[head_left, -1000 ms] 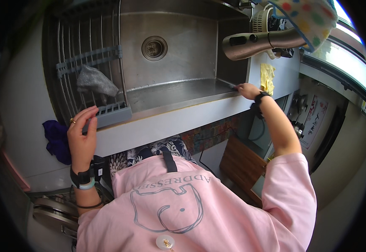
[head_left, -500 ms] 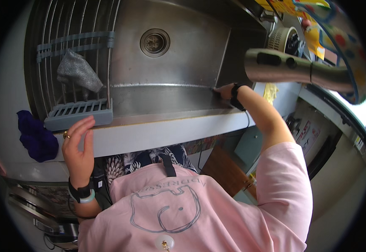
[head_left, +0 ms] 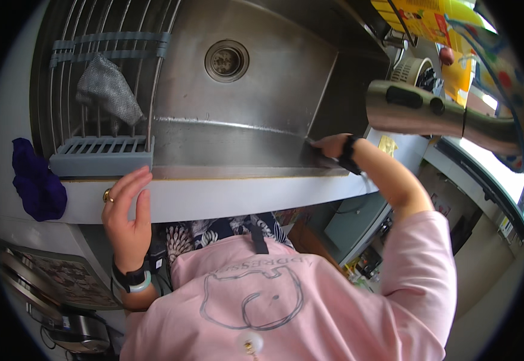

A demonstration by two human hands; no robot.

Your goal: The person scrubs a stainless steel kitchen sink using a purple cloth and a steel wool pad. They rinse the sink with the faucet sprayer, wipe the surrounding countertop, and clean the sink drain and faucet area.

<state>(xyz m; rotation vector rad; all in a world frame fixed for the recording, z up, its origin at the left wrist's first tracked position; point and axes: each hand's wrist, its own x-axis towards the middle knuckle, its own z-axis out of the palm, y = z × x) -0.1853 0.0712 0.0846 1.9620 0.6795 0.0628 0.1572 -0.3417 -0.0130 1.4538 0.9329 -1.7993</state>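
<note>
My right hand (head_left: 333,146) reaches into the near right corner of the steel sink (head_left: 262,108). Its fingertips press together against the metal, and their undersides are in dark shadow, so whatever they hold cannot be made out. Over the counter's front edge (head_left: 214,198) hovers my left hand (head_left: 128,219), empty, fingers stretched out and thumb apart. Just beyond it, a roll-up drying rack (head_left: 99,162) with grey end pieces lies across the sink's left side. A grey mesh cloth (head_left: 108,90) is draped on the rack's bars.
A purple cloth (head_left: 39,180) lies on the counter at left. The round drain (head_left: 226,60) is mid-sink. A large steel tap head (head_left: 415,109) juts in from the right, near a cream basket (head_left: 411,70), a yellow cloth (head_left: 387,144) and a spotted fabric (head_left: 502,78).
The view has shifted a little. My right hand stays at the sink's near right corner. My left hand stays by the rack's near end, fingers still stretched.
</note>
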